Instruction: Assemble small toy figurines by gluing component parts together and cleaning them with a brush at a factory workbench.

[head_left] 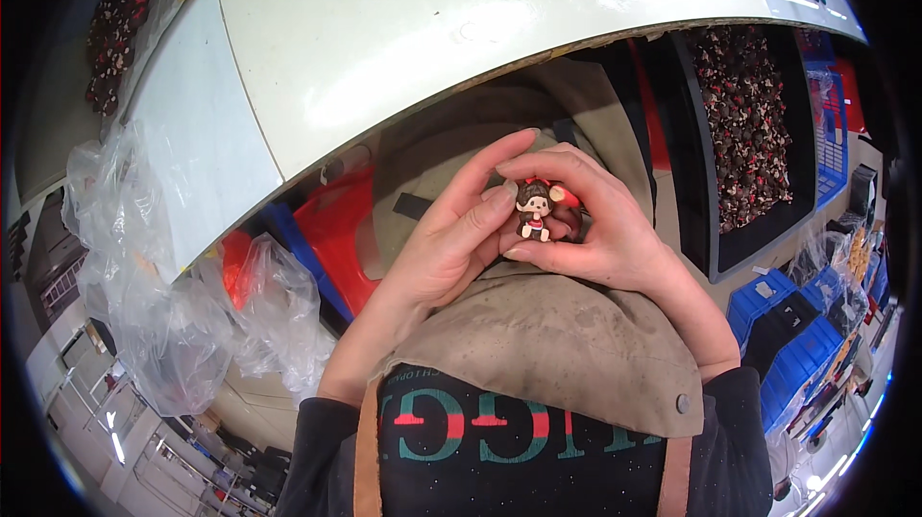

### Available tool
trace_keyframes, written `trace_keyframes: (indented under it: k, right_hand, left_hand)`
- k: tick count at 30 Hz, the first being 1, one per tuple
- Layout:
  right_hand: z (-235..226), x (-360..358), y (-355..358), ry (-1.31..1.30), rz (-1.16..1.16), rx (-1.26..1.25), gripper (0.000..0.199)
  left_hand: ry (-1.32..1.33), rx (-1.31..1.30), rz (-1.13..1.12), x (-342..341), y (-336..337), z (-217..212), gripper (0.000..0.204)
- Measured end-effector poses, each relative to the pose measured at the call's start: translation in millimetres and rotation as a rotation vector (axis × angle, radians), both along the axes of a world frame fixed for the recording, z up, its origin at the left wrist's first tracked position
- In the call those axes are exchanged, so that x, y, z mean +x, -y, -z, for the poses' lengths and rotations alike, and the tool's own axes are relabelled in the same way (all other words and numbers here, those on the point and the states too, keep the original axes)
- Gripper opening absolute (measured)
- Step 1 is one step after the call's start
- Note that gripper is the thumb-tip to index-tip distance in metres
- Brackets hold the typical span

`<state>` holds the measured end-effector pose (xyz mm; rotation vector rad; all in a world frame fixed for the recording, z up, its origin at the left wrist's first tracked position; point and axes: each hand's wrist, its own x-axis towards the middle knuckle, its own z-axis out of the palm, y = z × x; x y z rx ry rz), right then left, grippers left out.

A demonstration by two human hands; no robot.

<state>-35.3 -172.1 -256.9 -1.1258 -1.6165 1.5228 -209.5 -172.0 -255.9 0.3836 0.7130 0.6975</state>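
Observation:
In front of my lap, both hands meet around a small toy figurine (534,213) with dark brown hair, a pale face and red details. My left hand (451,240) presses its thumb to the figurine's left side, its index finger stretched out above. Curled around the other side is my right hand (615,229), with its thumb under the figurine's feet. A small red and cream part (565,196) shows beside the head among the right fingers; I cannot tell whether it belongs to the figurine. The figurine's back is hidden.
A white table (384,27) curves across beyond my hands. To the right, a black bin (709,133) holds many small brown and red pieces, with blue crates (783,325) nearby. Clear plastic bags (144,277) hang at the left by a red stool (338,229).

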Motion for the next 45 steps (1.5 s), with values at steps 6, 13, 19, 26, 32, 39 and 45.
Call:
trace_keyframes:
  k: [6, 13, 19, 26, 32, 39, 45]
  right_hand:
    - [1, -3, -1, -0.004, 0.02, 0.023, 0.052]
    - [1, -7, -1, -0.026, 0.023, 0.032, 0.052]
    - [1, -12, 0, -0.024, 0.031, 0.026, 0.053]
    - [-1, -11, -4, 0.006, 0.038, 0.042, 0.052]
    - [-1, -11, -7, 0.018, -0.04, 0.054, 0.052]
    - [-37, 31, -23, 0.088, 0.076, 0.095, 0.066]
    - [-121, 117, -50, 0.333, 0.449, 0.478, 0.03]
  left_hand:
    - [0.103, 0.011, 0.071, -10, -3, 6, 0.052]
    - [0.115, -0.037, 0.057, -12, -5, 2, 0.055]
    - [0.058, -0.095, -0.007, -10, -5, -4, 0.061]
    - [0.111, -0.097, 0.026, -14, -6, -2, 0.053]
    - [0.06, -0.112, -0.003, -12, -3, 6, 0.047]
    - [0.147, -0.097, -0.128, 19, -20, -13, 0.04]
    - [0.102, -0.155, -0.119, 23, -22, -39, 0.038]
